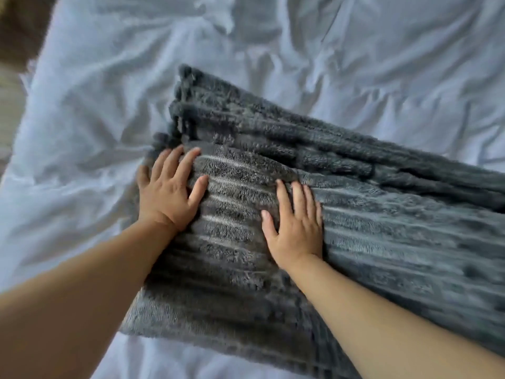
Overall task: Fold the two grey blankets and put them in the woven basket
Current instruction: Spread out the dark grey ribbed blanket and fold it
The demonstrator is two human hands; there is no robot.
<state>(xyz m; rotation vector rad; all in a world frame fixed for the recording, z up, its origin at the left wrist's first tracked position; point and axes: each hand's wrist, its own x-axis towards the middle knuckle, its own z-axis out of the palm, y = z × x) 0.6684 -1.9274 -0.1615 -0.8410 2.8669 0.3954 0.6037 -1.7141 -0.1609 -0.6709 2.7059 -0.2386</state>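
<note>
The bed, covered in a rumpled pale sheet, fills the view and carries the grey blanket. The blanket lies as a broad, ribbed, already layered band. Its long axis runs from a short end at centre-left out past the right edge of the view, and its stacked edges show at the far left corner. Both hands rest on top near that short end. The left hand lies flat with its fingers spread, right at the end edge. The right hand lies flat just inboard of it, fingers straight and pressing the pile. Neither hand grips anything. Most of the length therefore lies to the right of both hands, so the next fold probably means bringing that far portion over towards this pinned end, with the right hand nearer to reach it. No woven basket or clearly separate second blanket is in view.
</note>
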